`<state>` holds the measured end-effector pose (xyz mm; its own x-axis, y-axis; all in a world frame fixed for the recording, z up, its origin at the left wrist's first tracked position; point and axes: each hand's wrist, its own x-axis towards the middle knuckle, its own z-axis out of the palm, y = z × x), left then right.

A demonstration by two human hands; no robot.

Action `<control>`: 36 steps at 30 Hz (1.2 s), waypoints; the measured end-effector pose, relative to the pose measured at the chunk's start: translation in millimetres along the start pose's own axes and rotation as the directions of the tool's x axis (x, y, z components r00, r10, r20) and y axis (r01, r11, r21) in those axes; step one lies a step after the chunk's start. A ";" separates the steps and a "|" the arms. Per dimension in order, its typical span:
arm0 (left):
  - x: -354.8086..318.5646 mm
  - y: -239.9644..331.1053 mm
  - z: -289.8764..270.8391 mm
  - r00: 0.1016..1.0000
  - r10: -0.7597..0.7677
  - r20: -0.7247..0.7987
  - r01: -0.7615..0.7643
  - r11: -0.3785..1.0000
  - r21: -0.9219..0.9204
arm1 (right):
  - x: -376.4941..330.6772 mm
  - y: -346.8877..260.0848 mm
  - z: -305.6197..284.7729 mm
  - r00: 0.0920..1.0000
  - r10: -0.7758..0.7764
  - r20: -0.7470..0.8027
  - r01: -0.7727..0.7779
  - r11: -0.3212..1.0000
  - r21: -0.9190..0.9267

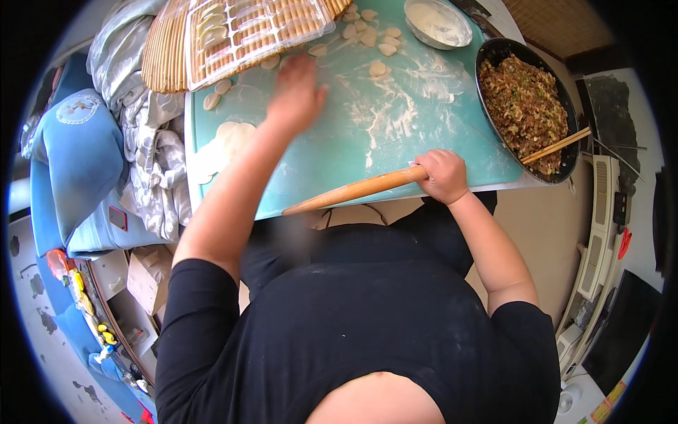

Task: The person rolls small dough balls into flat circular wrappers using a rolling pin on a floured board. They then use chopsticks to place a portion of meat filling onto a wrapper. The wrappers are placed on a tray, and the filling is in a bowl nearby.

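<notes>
My right hand [445,177] grips one end of a tapered wooden rolling pin [357,189], which slants down to the left along the near edge of the green mat [332,155]. Farther off, my left hand [295,93] reaches over the mat beside some small dough pieces [270,62]. Its fingers are smeared by motion, so whether they hold anything is unclear. Rolled dough wrappers [224,148] lie overlapped at the mat's left edge, partly behind my left forearm. More small dough pieces [367,35] are scattered at the far side, and one flattened piece [378,68] lies nearer.
A clear tray [311,32] with a few dumplings rests on a round woven mat [164,60] at the far left. A glass bowl of flour [438,25] stands at the far right. A black pan of filling [487,99] with chopsticks [558,146] overlaps the right edge.
</notes>
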<state>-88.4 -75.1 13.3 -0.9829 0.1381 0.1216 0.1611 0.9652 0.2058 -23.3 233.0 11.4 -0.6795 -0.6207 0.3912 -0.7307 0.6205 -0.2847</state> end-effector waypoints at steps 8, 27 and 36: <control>-12.9 15.0 14.3 0.978 0.147 0.147 -0.144 0.989 -0.036 | -7.0 3.7 4.7 0.999 0.002 -0.039 -0.003 1.000 -0.031; -77.3 20.0 6.0 1.000 -0.027 0.001 0.027 0.999 0.029 | 49.1 12.5 18.8 0.994 0.031 0.104 -0.009 0.979 -0.203; -109.3 32.1 6.1 0.998 0.062 -0.013 -0.061 0.995 0.076 | 27.9 10.7 14.4 0.947 0.050 0.318 0.001 0.988 -0.157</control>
<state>23.7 -57.9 0.7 -0.9699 0.1948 0.1462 0.2133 0.9691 0.1236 -51.1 215.5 6.7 -0.7006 -0.7093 0.0780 -0.7120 0.6875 -0.1432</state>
